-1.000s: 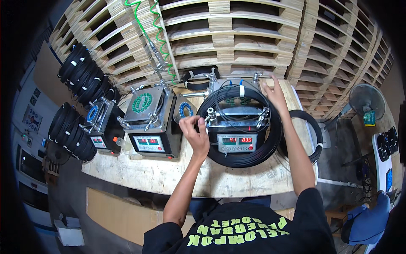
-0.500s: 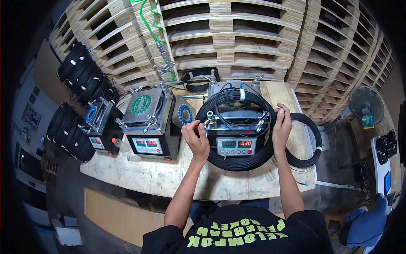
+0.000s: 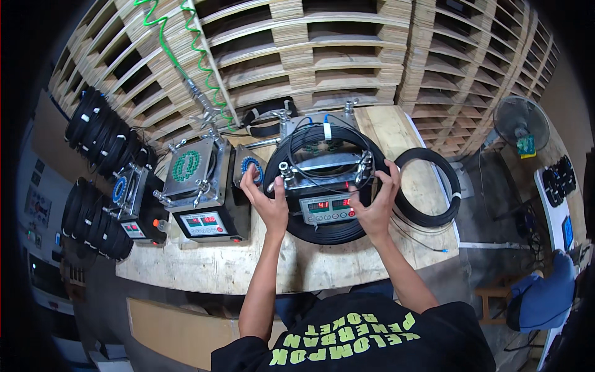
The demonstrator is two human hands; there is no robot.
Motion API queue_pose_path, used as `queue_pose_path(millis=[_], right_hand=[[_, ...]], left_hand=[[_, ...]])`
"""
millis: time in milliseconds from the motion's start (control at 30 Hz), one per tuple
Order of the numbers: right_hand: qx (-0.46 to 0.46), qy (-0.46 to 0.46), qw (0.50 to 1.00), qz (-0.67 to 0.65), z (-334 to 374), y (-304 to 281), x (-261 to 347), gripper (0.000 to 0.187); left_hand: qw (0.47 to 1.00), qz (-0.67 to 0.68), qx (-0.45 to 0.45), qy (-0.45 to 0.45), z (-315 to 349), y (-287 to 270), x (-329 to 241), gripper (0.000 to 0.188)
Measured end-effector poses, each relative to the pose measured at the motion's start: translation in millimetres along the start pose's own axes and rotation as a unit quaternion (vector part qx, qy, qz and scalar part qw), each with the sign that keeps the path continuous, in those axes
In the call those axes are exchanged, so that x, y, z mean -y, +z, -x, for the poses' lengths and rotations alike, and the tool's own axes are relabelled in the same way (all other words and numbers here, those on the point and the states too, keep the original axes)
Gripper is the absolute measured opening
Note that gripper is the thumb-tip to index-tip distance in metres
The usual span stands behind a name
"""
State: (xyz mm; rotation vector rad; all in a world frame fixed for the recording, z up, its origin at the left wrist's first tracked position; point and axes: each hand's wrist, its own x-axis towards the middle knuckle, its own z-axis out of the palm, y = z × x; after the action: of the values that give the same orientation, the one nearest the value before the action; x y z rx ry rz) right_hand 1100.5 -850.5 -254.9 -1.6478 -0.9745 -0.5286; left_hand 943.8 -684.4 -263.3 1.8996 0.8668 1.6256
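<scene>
- Left hand [image 3: 268,208]: partly open, thumb and fingers spread at the coil's left rim; firmness of grip cannot be told.
- Right hand [image 3: 375,214]: half curled about the right rim, thumb inside; firmness likewise unclear.
- Black cable coil [image 3: 325,235]: centre of frame, around a machine [image 3: 327,212] with red digits.
- Second coil [image 3: 451,180]: right of centre, on the wooden tabletop [image 3: 204,265].

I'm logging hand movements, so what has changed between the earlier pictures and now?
The right hand has moved from the far right of the central black coil nearer the body and leftward, now partly in front of the display panel. Whether it grips the coil is unclear. The left hand stays by the coil's left side; the coil looks unmoved.
</scene>
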Motion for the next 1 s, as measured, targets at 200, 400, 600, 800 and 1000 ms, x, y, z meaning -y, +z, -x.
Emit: queue_pose_path(millis=[200,400,600,800,1000], right_hand=[[-0.043,0.069,0.993,-0.087,-1,5,-14,0.034],[-0.063,0.115,0.982,-0.133,-5,1,-16,0.012],[-0.08,0.097,0.984,-0.126,-7,2,-28,0.015],[0.011,0.198,0.973,-0.119,-25,-11,-25,0.019],[-0.015,0.12,0.981,-0.155,-24,-18,-29,0.023]], left_hand=[[0.996,-0.001,0.079,-0.048,-5,3,4,0.06],[0.989,0.023,0.108,-0.101,-5,0,-2,0.058],[0.987,0.027,0.112,-0.109,-5,0,-2,0.059],[0.991,0.025,0.101,-0.081,-3,-1,5,0.06],[0.987,0.022,0.114,-0.114,-2,-1,3,0.061]])
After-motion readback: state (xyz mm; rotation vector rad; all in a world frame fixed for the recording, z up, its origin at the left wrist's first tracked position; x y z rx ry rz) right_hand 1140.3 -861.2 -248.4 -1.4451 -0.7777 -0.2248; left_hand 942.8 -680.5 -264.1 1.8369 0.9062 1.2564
